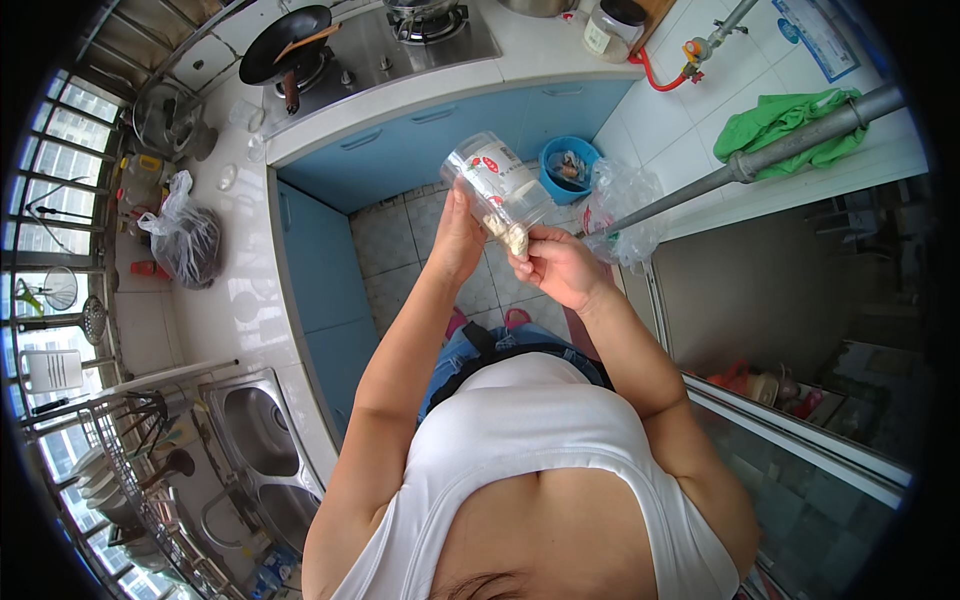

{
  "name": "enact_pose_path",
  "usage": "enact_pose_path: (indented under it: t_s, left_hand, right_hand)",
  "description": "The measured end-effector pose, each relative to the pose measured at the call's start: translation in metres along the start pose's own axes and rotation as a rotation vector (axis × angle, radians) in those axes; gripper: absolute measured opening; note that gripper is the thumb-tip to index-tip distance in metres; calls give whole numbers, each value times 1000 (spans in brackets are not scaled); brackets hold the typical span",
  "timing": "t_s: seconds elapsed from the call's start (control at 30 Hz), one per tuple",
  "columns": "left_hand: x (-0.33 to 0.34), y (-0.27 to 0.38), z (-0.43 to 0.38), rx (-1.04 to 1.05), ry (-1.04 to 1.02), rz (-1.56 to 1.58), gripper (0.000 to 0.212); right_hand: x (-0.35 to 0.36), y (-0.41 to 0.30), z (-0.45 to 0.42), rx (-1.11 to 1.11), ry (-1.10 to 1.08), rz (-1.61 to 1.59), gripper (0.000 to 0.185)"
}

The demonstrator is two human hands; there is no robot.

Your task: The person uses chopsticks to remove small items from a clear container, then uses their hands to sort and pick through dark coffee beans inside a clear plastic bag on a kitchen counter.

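My left hand point(460, 234) holds a clear plastic jar point(499, 176) that is tilted in front of me and bears a printed label. Small pale, cream-coloured pieces point(510, 232) lie at the jar's lower end. My right hand point(556, 262) is at that same end, thumb and fingers closed around the pieces or the jar's edge; which of these it grips, I cannot tell. What the pale pieces are is too small to settle.
A black wok point(281, 49) with a wooden utensil sits on the gas stove point(442, 52). A tied plastic bag point(187, 240) rests on the left counter, above the steel sink point(262, 427). A blue bin point(566, 169) and a clear plastic bag point(626, 202) are on the floor side, below a grey pipe point(675, 196).
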State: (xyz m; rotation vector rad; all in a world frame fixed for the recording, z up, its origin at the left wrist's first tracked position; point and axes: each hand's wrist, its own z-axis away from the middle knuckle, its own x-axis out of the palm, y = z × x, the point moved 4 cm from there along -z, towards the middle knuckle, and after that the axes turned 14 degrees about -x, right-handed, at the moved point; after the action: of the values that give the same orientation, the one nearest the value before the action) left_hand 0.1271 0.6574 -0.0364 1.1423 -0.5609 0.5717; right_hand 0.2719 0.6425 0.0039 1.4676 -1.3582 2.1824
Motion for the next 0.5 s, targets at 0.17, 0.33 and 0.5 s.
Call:
enact_pose_path:
  t_s: [0.17,0.33,0.5]
  left_hand:
    - [14,13,14,-115,93,-69,83]
    - [42,16,19,-22,122,20,72]
    - [40,12,19,28,212,60,75]
  right_hand:
    - [-3,-16,-1,-169,16,692,27]
    - [27,-21,0,-728,-246,2063,34]
    - [17,0,-1,-734,-174,1731,31]
